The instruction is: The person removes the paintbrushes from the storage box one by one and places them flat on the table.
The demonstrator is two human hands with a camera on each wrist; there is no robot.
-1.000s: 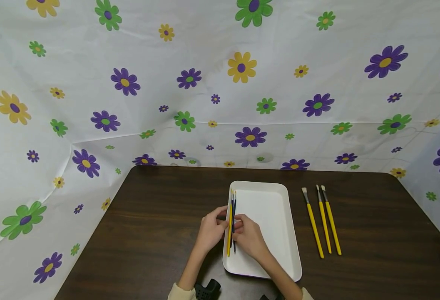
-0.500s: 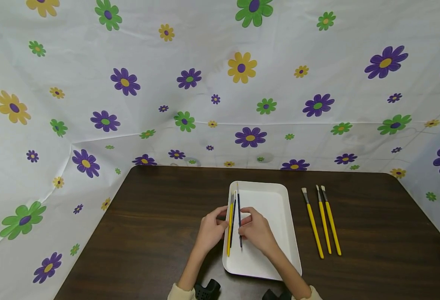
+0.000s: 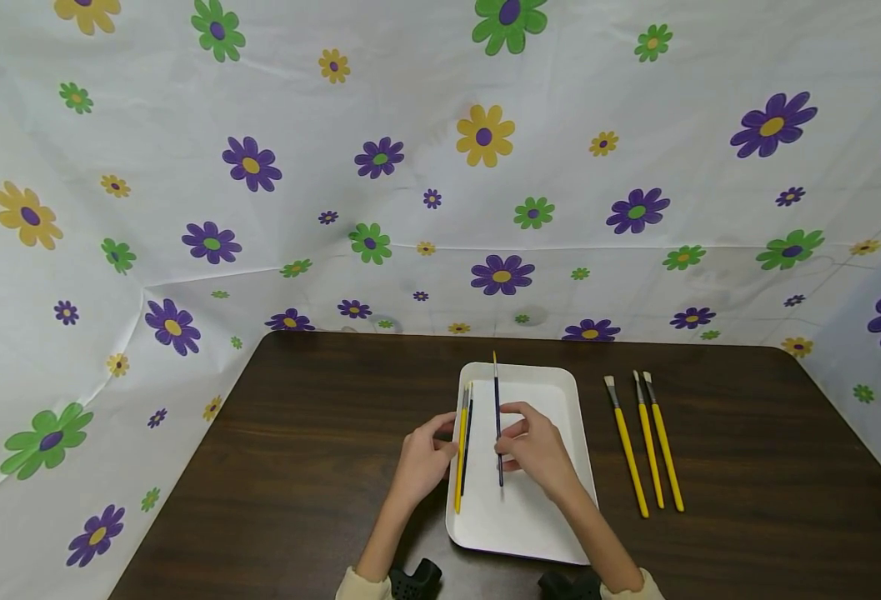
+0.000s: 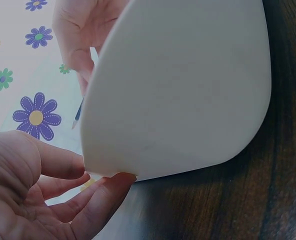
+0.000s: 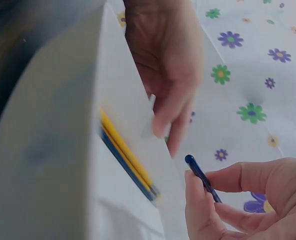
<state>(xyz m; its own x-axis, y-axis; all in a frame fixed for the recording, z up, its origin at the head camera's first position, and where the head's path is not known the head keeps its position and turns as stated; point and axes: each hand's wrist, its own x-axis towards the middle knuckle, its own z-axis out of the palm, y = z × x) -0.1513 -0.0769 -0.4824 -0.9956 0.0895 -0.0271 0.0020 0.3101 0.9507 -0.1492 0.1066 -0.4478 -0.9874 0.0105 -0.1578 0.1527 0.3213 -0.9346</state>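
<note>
Supporting the white tray [image 3: 533, 508] is the desk [image 3: 320, 433]. The left hand [image 3: 422, 458] grips the tray's rim; the right hand [image 3: 539, 452] is above it. Three yellow brushes [image 3: 652, 454] lie right of it, seemingly three other brushes [image 5: 128, 152] inside; that hand pinches a dark-blue brush [image 3: 498, 417].

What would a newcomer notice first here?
Likely the flowered cloth behind the table, in purple, green and yellow. Next, the white tray, its left side gripped by the left hand while the right hand holds a dark-handled brush above it. Three yellow-handled brushes lie to the tray's right.
</note>
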